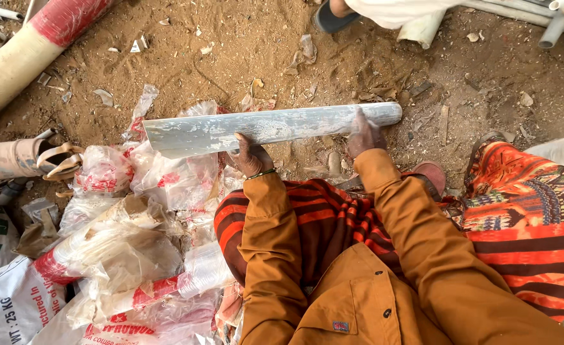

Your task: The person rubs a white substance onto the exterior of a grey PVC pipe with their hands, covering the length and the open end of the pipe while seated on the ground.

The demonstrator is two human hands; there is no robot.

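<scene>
**Pipe held crosswise, both hands on it**

Head view: grey pipe (272,128) lying level across the frame, long axis left to right, just above sandy ground (474,83). Left hand (250,156) cupped under the pipe near its middle, grip closed on it, fingers curled up from below. Right hand (364,135) pressed on the pipe toward the rounded right end, grip folded over it. Cut left end overhanging crumpled plastic bags (135,211), well clear of either hand. Left hand nearer that free end. Striped cloth (333,217) over the knees below.
</scene>
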